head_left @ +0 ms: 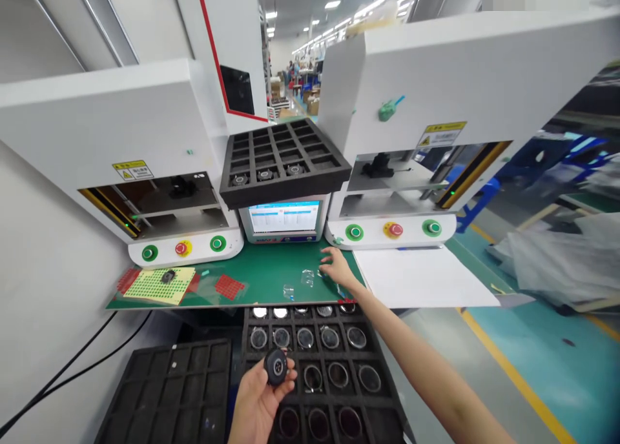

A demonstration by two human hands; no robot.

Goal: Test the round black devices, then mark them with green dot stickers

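Holding hand: the left hand (264,392) pinches the round black watch part (276,366) with its thumb and fingers, in front of the green table (261,260).
Glass tray: the black tray with round glass bits (317,360) is in front of the green table; the left hand hides some of its slots.
Side tray: another black tray (167,389) is in front of the green table, to the left.
Reaching hand: the right hand (336,270) is over the green table's right part, fingers bent; I cannot tell if it pinches anything. Its arm goes over the table's front edge.
Clear bits: little plastic bits (307,277) lie on the green table, left of the right hand.
Sheets: a yellow sheet (157,286) and a red sheet (229,286) are on its left part, white paper (421,276) at its right.
Screen: the screen (285,217) is behind the green table; the high tray (290,189) sits above it, with three watches (265,174).
Machines: a big white machine (97,128) is back left, another white machine (465,70) back right.
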